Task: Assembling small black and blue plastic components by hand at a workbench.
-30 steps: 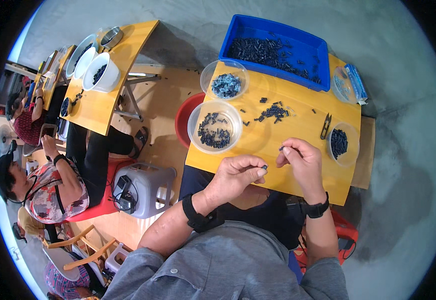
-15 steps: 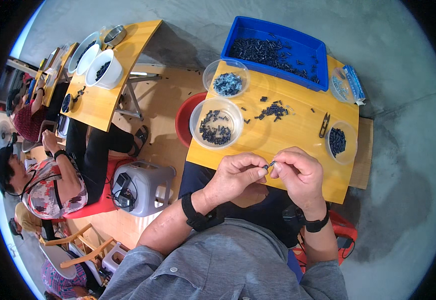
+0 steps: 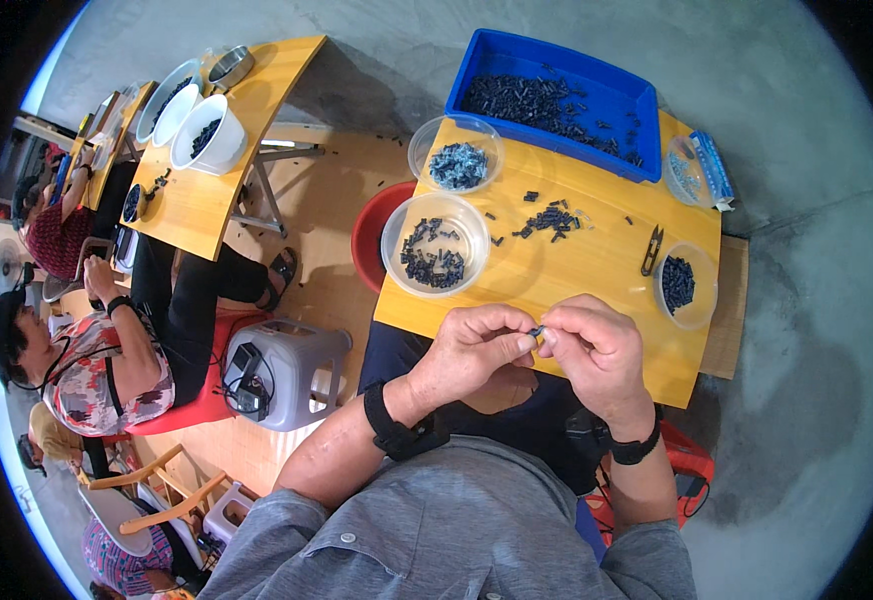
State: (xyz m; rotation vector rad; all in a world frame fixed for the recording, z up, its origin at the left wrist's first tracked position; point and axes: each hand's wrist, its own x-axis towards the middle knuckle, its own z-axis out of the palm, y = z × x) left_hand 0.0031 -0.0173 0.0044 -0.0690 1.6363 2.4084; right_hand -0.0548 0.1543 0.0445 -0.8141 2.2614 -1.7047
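Over the near edge of the yellow table (image 3: 597, 270), my left hand (image 3: 482, 350) and my right hand (image 3: 594, 350) meet fingertip to fingertip. Both pinch a small dark cylindrical piece (image 3: 536, 332) with a bluish part, mostly hidden by the fingers. A loose pile of small black cylindrical pieces (image 3: 554, 218) lies beyond my hands. To the left, a clear round tub (image 3: 389, 245) holds more of them. On the right, black thread snips (image 3: 653, 250) lie beside a clear bowl (image 3: 705, 312) of black pieces.
At the table's far edge sits a blue tray (image 3: 557, 150) of black pieces. A clear tub (image 3: 415, 155) holds bluish pieces; another small tub (image 3: 679, 190) stands by a blue box (image 3: 714, 168). Left are a red basin (image 3: 367, 240), a grey stool (image 3: 307, 370) and a seated person (image 3: 107, 350).
My right fingertips have moved slightly left, closing in on my left fingertips and covering more of the small piece. Otherwise the table looks the same.
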